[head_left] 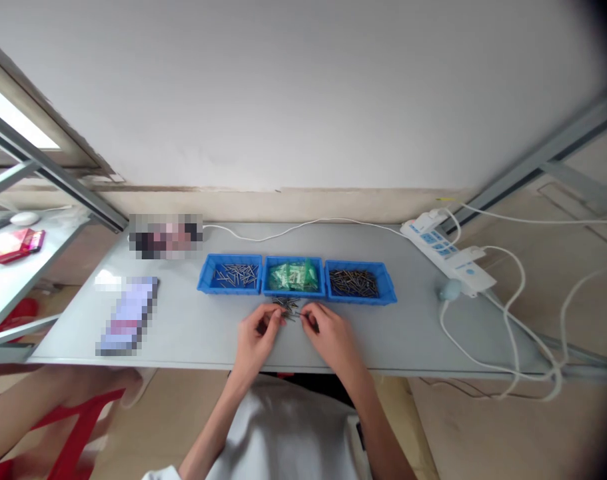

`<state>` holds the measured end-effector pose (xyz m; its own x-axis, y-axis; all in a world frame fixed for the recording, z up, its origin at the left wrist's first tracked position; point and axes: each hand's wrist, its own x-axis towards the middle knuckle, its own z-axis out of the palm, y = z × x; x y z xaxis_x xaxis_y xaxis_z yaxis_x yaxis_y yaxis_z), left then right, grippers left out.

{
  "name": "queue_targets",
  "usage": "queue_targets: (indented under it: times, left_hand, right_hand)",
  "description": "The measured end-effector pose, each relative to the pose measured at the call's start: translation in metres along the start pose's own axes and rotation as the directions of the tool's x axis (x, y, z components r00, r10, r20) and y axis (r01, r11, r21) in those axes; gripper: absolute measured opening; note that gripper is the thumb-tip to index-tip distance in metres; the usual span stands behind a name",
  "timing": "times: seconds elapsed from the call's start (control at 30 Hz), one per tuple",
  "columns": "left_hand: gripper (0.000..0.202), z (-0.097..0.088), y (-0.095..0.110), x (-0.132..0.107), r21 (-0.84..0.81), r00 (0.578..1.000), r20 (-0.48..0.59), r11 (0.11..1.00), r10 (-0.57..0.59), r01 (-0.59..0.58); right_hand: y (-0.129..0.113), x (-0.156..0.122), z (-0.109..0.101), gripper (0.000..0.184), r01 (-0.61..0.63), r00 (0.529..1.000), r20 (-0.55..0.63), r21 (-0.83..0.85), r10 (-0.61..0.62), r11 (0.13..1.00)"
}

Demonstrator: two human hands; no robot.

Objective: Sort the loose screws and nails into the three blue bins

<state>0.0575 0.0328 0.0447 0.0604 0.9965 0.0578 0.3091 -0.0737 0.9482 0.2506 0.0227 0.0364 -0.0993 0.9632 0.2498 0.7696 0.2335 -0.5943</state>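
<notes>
My left hand is closed in a pinch at the table's front, its thumb and forefinger on a thin metal screw. Facing it, my right hand pinches a thin dark screw as well, its end pointing toward the left fingers. The fine shape of both pieces is too small to tell. Just beyond the fingertips lies a small pile of screws. Behind it three blue bins stand in a row: the left bin holds silvery screws, the middle bin small green-and-white packets, the right bin darker, bronze-looking screws.
A phone-like blurred object lies on the grey table at left, with another blurred object behind it. At right, a white power strip trails several cables. Metal posts flank the table; another person's leg shows at lower left.
</notes>
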Motion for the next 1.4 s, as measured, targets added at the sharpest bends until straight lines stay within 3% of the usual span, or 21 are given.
queue_targets:
  times: [0.17, 0.33, 0.47, 0.7, 0.97, 1.4]
  left_hand:
    - [0.028, 0.001, 0.002, 0.002, 0.021, 0.998, 0.024, 0.999, 0.049, -0.050]
    - [0.020, 0.002, -0.006, 0.002, 0.040, 0.985, 0.086, 0.988, 0.147, -0.151]
    - [0.018, 0.001, -0.008, 0.002, -0.006, 0.983, 0.076, 0.986, 0.165, -0.165]
    - [0.012, 0.001, -0.005, 0.005, 0.005, 0.979, 0.149, 0.990, 0.138, -0.140]
    - [0.013, 0.004, -0.008, 0.001, 0.025, 0.976, 0.114, 0.982, 0.185, -0.189]
    - [0.014, 0.004, -0.008, -0.001, 0.050, 0.981, 0.061, 0.981, 0.183, -0.186]
  right_hand:
    - [-0.009, 0.003, -0.008, 0.010, -0.009, 0.998, -0.054, 0.243, 0.023, 0.970]
    - [-0.025, -0.005, 0.003, 0.010, -0.042, 0.995, -0.061, 0.428, 0.076, 0.903]
    - [-0.028, -0.007, 0.011, 0.011, -0.036, 0.994, -0.078, 0.464, 0.081, 0.885]
    - [-0.024, -0.007, 0.012, 0.011, -0.051, 0.987, -0.109, 0.473, 0.116, 0.880]
    - [-0.024, -0.012, 0.012, 0.016, -0.098, 0.981, -0.088, 0.544, 0.173, 0.833]
    - [-0.026, -0.012, 0.009, 0.017, -0.092, 0.986, -0.072, 0.525, 0.152, 0.846]
